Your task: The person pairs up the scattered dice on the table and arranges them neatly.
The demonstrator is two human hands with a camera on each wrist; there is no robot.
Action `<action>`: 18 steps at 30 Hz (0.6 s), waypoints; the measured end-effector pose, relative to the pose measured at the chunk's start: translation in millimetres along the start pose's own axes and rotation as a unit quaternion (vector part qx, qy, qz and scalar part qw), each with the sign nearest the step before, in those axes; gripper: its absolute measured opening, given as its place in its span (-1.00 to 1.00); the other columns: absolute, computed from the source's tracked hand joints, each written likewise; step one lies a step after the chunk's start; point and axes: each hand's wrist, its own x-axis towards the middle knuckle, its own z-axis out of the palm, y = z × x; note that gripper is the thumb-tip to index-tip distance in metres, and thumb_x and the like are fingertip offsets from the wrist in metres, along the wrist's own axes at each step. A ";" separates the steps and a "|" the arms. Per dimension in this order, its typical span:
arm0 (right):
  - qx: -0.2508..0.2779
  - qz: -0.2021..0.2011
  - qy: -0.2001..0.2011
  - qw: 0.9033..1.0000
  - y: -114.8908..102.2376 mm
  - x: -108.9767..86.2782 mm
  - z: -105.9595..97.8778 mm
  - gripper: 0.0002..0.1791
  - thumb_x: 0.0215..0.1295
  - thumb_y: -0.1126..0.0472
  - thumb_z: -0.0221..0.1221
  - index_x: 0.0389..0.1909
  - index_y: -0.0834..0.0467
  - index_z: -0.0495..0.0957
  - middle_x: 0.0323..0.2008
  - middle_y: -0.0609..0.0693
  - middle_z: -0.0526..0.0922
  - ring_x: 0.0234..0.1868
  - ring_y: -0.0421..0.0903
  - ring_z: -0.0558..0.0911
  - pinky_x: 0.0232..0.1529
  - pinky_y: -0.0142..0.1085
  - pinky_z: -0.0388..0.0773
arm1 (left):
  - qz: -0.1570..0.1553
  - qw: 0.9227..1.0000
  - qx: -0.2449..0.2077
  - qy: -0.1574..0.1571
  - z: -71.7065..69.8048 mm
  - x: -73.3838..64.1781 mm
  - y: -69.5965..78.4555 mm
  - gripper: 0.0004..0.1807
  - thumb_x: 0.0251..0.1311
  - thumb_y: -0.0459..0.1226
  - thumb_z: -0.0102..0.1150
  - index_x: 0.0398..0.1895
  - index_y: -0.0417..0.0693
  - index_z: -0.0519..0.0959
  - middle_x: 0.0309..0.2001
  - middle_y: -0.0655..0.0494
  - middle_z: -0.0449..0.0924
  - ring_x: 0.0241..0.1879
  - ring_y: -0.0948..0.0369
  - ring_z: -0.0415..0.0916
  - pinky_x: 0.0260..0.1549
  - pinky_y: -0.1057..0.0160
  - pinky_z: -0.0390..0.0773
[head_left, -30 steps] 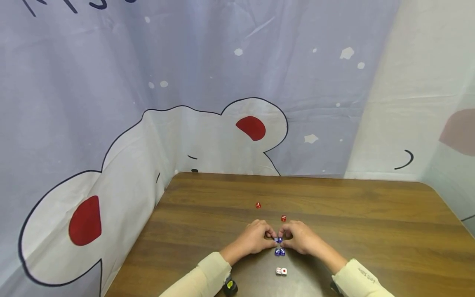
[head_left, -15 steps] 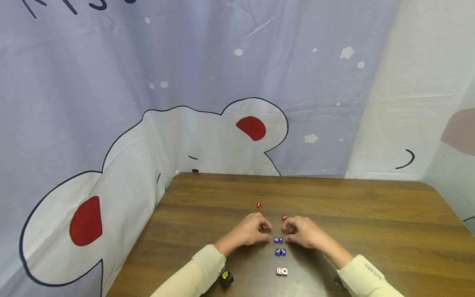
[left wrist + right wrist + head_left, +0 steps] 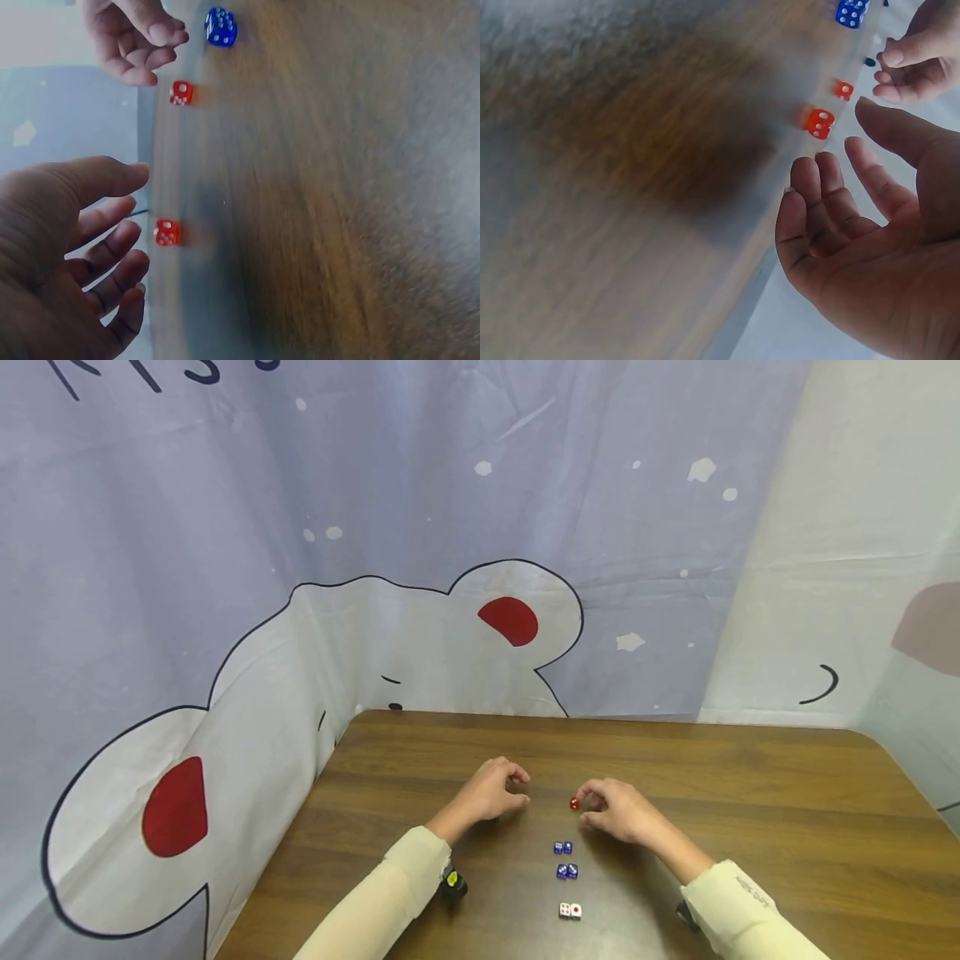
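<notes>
My left hand (image 3: 487, 790) reaches over the far left part of the dice area, fingers loosely bent and holding nothing. In the left wrist view, a red die (image 3: 166, 232) lies just off its fingertips; the head view has this die hidden by the hand. My right hand (image 3: 622, 810) hovers beside the other red die (image 3: 574, 803), its index fingertip right at it in the head view. The right wrist view shows that red die (image 3: 820, 124) just beyond the relaxed fingers, with a gap between.
Two blue dice (image 3: 562, 847) sit side by side nearer me, with another blue pair (image 3: 567, 872) just below. Closest to me is a pair of white dice (image 3: 570, 911). All lie on a wooden table (image 3: 750, 827), backed by a printed curtain (image 3: 420, 485).
Both hands have let go of the far blue pair and drawn apart. The left hand has moved up and left to the farther red die, the right hand up toward the nearer red die.
</notes>
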 end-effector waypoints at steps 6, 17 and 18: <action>-0.001 0.018 0.003 1.000 6.9 5.5 1.2 -0.65 0.09 0.23 0.44 -0.08 0.08 0.63 -0.27 0.01 0.61 -0.21 -0.04 0.59 -0.13 -0.02 0.56 | -0.017 1.000 -0.008 0.014 2.1 10.9 -10.2 -0.70 0.15 -0.19 0.46 -0.07 -0.04 0.68 -0.15 0.11 0.56 -0.11 0.17 0.48 -0.07 0.17 0.49; -0.006 0.022 0.007 1.000 11.7 14.9 6.2 -0.62 0.07 0.16 0.47 -0.07 0.11 0.66 -0.27 0.02 0.60 -0.21 -0.04 0.56 -0.12 -0.02 0.55 | -0.051 0.998 0.023 0.033 10.5 23.3 -17.0 -0.64 0.15 -0.14 0.46 0.00 -0.01 0.69 -0.15 0.12 0.53 -0.09 0.16 0.45 -0.04 0.13 0.48; -0.006 0.024 0.005 1.000 11.3 15.6 6.9 -0.63 0.07 0.14 0.47 -0.08 0.10 0.66 -0.27 0.01 0.60 -0.21 -0.05 0.56 -0.12 -0.03 0.54 | -0.056 0.998 0.028 0.033 11.6 24.0 -17.5 -0.64 0.15 -0.13 0.46 0.01 0.00 0.69 -0.15 0.12 0.53 -0.09 0.16 0.45 -0.04 0.12 0.48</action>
